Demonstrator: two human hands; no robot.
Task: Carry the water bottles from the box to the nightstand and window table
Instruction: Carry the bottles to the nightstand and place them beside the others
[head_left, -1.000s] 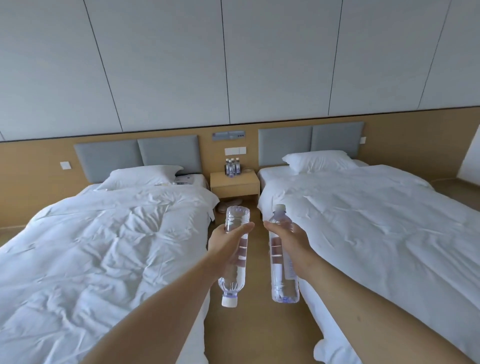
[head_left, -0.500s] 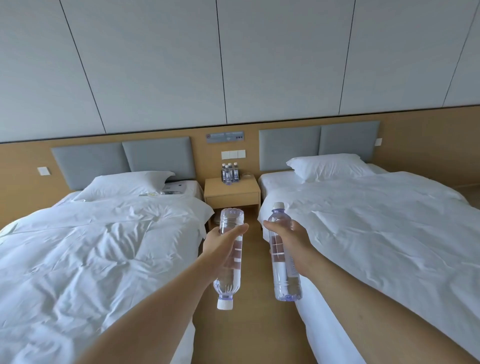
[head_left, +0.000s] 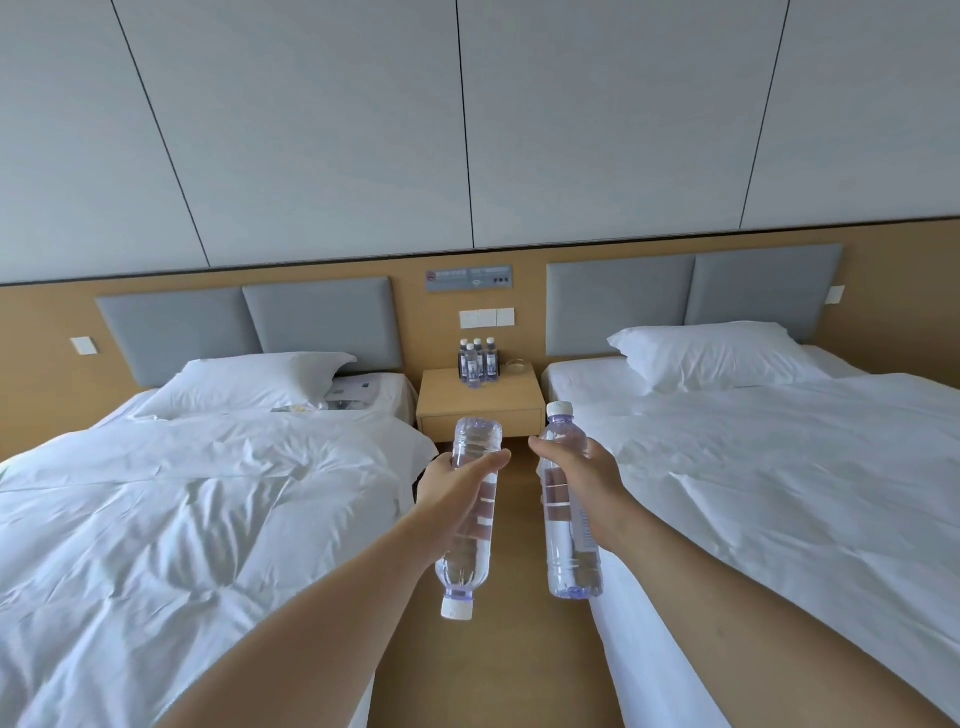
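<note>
While hands (head_left: 519, 499) grip bottles (head_left: 470, 540) | nightstand (head_left: 480, 402) front partly hidden

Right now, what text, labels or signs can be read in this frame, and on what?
Nothing reads clearly.
Grey wall sign above the nightstand: print and a red symbol, blurred.
Labels on the nightstand bottles: too small.
Labels on the held bottles: bands only, no legible words.
</note>
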